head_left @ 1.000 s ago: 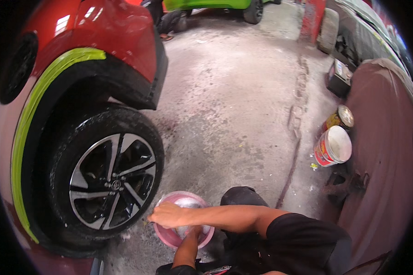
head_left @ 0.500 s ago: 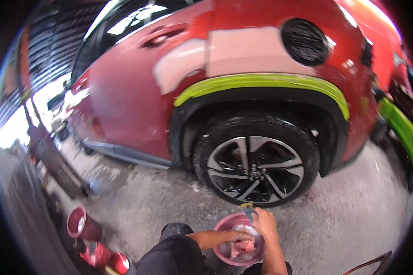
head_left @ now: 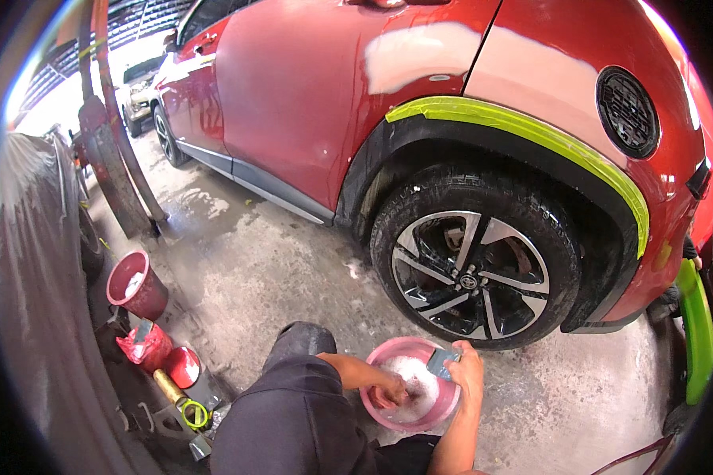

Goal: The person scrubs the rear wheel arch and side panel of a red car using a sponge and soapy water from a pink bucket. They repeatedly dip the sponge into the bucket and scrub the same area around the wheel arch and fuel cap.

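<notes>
A pink bowl [head_left: 417, 422] of foamy water sits on the wet concrete in front of my knee. My left hand [head_left: 389, 389] is dipped into the foam at the bowl's left side, fingers curled; whether it holds anything is hidden by the suds. My right hand [head_left: 469, 369] rests on the bowl's far right rim and grips a small grey flat block [head_left: 441, 362]. Just beyond the bowl stands the red car's rear wheel [head_left: 474, 271] with a black and silver rim.
Green masking tape [head_left: 531, 131] lines the red car's wheel arch, with dull sanded patches [head_left: 420, 55] on the panels above. At left stand a red bucket [head_left: 139, 285], a red bag [head_left: 144, 347], a red lid [head_left: 182, 366], a brass nozzle with green hose [head_left: 184, 404] and a covered vehicle [head_left: 36, 317].
My head has swung left, bringing the car's side and the red bucket into view. Both hands have stayed at the pink bowl, the left one sinking deeper into the foam.
</notes>
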A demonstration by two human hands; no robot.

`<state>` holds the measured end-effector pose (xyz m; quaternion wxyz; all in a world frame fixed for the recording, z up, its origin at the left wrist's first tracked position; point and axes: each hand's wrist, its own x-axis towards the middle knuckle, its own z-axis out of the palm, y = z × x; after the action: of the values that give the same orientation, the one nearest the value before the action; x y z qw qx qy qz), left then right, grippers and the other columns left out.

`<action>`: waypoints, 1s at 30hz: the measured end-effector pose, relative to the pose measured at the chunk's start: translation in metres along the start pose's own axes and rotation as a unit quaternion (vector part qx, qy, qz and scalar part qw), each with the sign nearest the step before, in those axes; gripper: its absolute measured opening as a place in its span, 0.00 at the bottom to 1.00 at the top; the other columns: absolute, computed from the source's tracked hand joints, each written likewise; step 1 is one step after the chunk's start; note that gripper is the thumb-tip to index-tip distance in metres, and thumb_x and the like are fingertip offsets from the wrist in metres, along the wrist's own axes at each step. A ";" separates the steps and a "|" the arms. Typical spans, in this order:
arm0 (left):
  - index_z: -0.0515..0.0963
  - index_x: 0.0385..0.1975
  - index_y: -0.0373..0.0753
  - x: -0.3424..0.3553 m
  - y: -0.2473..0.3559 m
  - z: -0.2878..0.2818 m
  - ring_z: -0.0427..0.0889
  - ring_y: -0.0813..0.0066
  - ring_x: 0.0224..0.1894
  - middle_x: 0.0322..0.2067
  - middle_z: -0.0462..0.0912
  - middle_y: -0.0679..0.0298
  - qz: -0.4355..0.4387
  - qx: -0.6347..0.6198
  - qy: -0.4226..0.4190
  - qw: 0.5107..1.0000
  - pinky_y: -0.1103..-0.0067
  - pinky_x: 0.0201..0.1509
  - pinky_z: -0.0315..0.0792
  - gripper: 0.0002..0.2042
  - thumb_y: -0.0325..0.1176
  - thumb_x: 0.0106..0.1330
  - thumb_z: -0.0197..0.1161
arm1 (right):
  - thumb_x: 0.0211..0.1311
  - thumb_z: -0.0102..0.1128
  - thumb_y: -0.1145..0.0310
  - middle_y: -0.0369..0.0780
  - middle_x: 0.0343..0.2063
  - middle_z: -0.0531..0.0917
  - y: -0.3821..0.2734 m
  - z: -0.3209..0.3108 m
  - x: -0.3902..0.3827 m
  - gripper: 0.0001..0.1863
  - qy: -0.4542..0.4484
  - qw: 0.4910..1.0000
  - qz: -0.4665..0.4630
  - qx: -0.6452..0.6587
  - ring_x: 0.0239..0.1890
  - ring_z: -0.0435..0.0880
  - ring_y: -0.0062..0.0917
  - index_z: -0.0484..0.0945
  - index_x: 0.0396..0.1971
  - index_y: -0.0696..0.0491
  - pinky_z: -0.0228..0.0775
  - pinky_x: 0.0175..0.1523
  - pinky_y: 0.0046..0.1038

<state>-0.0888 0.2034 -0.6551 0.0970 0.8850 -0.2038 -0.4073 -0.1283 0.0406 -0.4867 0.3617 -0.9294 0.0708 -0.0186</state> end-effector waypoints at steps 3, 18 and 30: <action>0.86 0.37 0.42 -0.001 0.001 -0.001 0.88 0.62 0.39 0.34 0.87 0.56 0.002 -0.006 -0.002 1.000 0.67 0.45 0.82 0.11 0.39 0.60 0.63 | 0.49 0.66 0.65 0.50 0.42 0.87 0.026 0.008 0.008 0.20 -0.095 0.991 0.018 -0.094 0.45 0.87 0.42 0.84 0.45 0.52 0.77 0.52 0.38; 0.86 0.37 0.42 -0.021 -0.006 -0.013 0.88 0.61 0.38 0.33 0.87 0.56 -0.004 -0.081 0.020 0.997 0.67 0.45 0.82 0.11 0.38 0.61 0.62 | 0.52 0.58 0.70 0.50 0.46 0.85 0.121 0.141 0.043 0.20 -0.183 0.975 0.035 -0.118 0.42 0.88 0.42 0.79 0.48 0.57 0.83 0.39 0.36; 0.85 0.36 0.41 -0.025 -0.024 -0.005 0.87 0.61 0.38 0.34 0.86 0.56 0.017 -0.121 0.025 0.992 0.67 0.45 0.81 0.11 0.38 0.62 0.61 | 0.50 0.61 0.63 0.53 0.41 0.86 0.087 0.168 -0.006 0.18 -0.261 0.950 0.022 -0.170 0.51 0.84 0.48 0.84 0.42 0.51 0.75 0.56 0.43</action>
<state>-0.0930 0.2358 -0.6424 0.2152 0.8729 -0.1657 -0.4053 -0.1298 0.0905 -0.6696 0.2040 -0.9477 -0.0034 0.2452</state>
